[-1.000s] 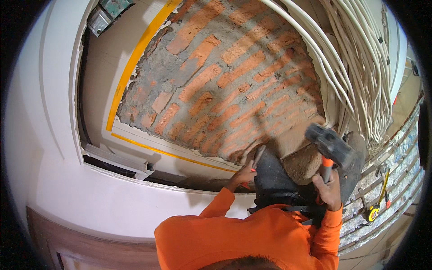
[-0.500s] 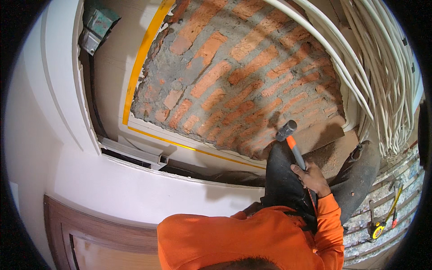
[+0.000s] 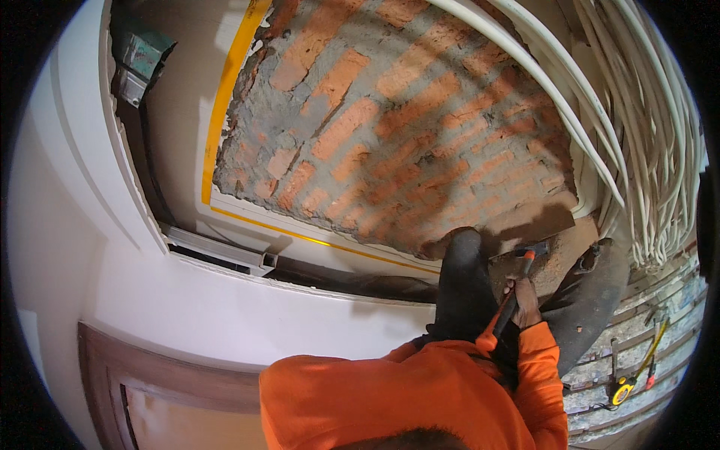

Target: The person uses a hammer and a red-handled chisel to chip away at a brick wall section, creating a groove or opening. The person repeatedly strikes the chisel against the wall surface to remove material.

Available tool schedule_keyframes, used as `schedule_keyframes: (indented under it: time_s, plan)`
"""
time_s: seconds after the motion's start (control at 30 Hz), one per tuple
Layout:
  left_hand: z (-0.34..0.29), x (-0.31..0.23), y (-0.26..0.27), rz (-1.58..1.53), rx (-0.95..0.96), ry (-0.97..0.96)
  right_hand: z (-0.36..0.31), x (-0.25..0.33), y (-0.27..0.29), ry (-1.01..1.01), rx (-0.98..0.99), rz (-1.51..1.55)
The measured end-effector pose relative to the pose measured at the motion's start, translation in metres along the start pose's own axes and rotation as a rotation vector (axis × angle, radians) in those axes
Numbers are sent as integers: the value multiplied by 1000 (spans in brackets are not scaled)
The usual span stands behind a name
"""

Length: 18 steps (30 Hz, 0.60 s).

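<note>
R hand gripping hammer w/ orange & dark handle, held btwn bent knees, head near base of exposed brick wall, L hand hidden, can't tell its state, yellow tape measure to R

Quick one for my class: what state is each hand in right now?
Left hand: out of sight, so open or closed cannot be told.
Right hand: closed, its grip on a hammer.
</note>
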<state>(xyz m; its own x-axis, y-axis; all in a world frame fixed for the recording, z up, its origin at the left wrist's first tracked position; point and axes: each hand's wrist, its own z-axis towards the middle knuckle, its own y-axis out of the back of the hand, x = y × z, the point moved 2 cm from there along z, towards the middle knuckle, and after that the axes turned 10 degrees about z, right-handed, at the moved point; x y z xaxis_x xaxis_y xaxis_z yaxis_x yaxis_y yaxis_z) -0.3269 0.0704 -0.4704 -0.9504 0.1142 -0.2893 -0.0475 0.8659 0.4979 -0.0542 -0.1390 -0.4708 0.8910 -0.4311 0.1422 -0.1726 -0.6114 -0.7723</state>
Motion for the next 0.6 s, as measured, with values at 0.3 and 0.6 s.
schedule_keyframes:
  time_s: [0.3, 0.6]
  plan:
    - [-4, -8, -2, 32, -7, -19, 9, 37, -9, 393, -206, 193]
    - [-16, -8, -12, 29, -12, -23, -16, 48, -17, 299, -112, 370]
